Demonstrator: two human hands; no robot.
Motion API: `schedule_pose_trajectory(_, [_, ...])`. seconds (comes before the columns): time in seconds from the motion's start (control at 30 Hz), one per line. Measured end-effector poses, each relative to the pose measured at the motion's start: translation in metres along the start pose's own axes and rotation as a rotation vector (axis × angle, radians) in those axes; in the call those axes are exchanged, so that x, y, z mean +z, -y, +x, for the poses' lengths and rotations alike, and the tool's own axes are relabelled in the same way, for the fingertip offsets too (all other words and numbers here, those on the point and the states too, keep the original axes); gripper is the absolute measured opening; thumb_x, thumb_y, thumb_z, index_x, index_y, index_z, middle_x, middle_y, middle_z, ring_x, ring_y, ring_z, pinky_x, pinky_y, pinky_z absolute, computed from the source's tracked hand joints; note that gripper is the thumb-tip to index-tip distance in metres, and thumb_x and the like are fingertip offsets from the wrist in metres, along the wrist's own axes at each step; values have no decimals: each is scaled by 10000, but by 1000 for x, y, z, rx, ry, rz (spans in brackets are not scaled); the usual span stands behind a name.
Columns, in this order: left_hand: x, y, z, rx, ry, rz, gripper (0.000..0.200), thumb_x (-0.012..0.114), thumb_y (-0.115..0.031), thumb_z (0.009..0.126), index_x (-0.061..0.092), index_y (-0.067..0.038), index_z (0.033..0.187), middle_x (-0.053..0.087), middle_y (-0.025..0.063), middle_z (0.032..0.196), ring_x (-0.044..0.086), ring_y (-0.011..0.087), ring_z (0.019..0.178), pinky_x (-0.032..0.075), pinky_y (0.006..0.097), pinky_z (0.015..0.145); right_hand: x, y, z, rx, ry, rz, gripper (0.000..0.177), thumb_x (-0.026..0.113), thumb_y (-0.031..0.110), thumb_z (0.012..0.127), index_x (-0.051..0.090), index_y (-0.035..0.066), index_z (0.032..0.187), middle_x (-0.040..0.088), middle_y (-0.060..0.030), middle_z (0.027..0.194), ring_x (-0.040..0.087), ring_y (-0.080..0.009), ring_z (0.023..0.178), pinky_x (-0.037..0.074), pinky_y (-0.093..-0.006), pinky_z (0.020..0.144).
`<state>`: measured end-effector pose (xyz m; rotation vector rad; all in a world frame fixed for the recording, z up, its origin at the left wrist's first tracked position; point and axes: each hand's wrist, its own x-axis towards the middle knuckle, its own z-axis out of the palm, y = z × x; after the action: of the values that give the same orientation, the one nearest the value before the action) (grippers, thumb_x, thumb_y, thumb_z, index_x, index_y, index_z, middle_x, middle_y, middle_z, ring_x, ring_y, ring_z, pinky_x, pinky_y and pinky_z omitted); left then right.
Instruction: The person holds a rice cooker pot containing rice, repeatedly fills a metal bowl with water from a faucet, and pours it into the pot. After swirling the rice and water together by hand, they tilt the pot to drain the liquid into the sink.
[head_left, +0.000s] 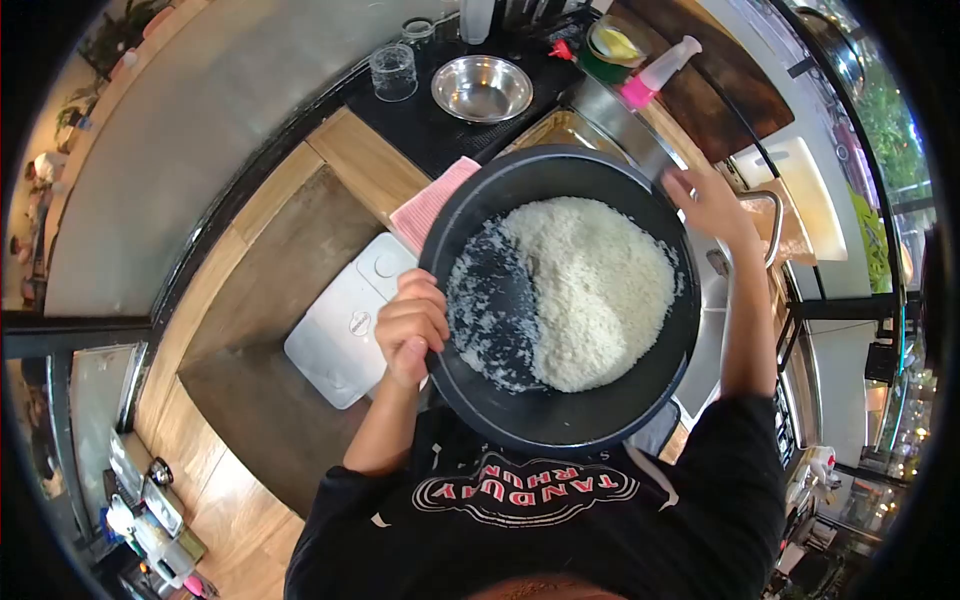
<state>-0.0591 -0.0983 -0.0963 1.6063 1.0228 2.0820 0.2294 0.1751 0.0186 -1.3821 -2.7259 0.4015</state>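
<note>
A wide black pan (490, 410) is held up in front of my chest, tilted so its inside shows. White rice (600, 290) is heaped on the pan's right side, with loose grains stuck over the left part. My left hand (411, 325) grips the left rim, its fingers wrapped round the edge. At the upper right rim is my right hand (708, 205), its fingers curled at the edge and partly out of sight behind it. A pink cloth (436, 203) lies just past the upper left rim.
A metal bowl (482, 89) and a glass (394, 73) stand on the black mat beyond the pan. A white lid (350, 320) lies left, on the brown surface. Right are a sink faucet (775, 222) and a pink-capped bottle (660, 72).
</note>
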Motion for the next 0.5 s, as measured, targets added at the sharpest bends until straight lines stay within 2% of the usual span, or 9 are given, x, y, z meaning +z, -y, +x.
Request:
schedule_pose_trajectory(0.03, [-3,1,1,-6,24,-2,400,454,-311,824,463,-92,490,516,31,523,491,204,596,357,393,808,10,2,41,1,39,52,396,495,373,874,633,9,948,586,-129,617,601,-182,555,478,-342,573])
schedule_pose_trajectory(0.07, [-3,1,1,-14,24,-12,391,463,-305,822,474,-97,491,527,28,511,485,198,597,345,393,811,13,15,79,33,233,191,363,506,360,864,642,26,906,587,-99,646,572,-150,543,468,-306,544])
schedule_pose_trajectory(0.13, [-5,1,3,-6,51,-1,387,461,-299,822,475,-95,493,527,28,516,485,199,598,345,390,812,51,36,144,213,250,602,375,595,406,809,630,32,808,575,-64,650,535,-142,517,443,-270,468])
schedule_pose_trajectory(0.2, [-7,-2,3,-1,103,27,372,457,-284,826,481,-92,509,526,29,537,490,203,609,345,388,822,84,28,225,270,660,655,397,621,405,791,625,10,816,579,-71,661,561,-165,527,495,-292,474])
schedule_pose_trajectory(0.27, [-9,-3,4,1,126,33,368,454,-281,830,484,-91,516,526,30,542,491,204,613,344,389,827,97,77,236,382,404,416,328,648,319,783,621,-6,819,599,-108,680,604,-191,554,540,-310,498])
schedule_pose_trajectory(0.3, [-9,-2,5,-2,140,39,364,451,-278,833,487,-91,523,526,30,546,491,204,617,343,391,832,100,87,243,385,389,420,328,648,319,783,621,-6,819,599,-108,680,604,-191,554,540,-310,498])
schedule_pose_trajectory(0.37, [-11,-3,6,3,168,41,366,446,-279,841,488,-90,531,527,31,555,496,206,624,346,395,840,115,89,256,312,413,360,252,664,234,765,620,-11,806,625,-144,720,634,-208,586,554,-316,505])
schedule_pose_trajectory(0.47, [-11,-6,8,5,210,122,374,448,-288,846,493,-86,535,523,30,560,507,216,634,364,403,828,123,64,293,386,386,456,190,672,166,740,642,-7,811,650,-147,746,637,-201,581,547,-305,484])
schedule_pose_trajectory(0.5, [-11,-9,11,11,229,136,233,471,-175,763,492,-82,550,512,41,574,520,238,652,390,414,833,115,63,293,357,309,401,174,652,197,738,666,24,735,646,-100,657,623,-178,529,533,-306,464])
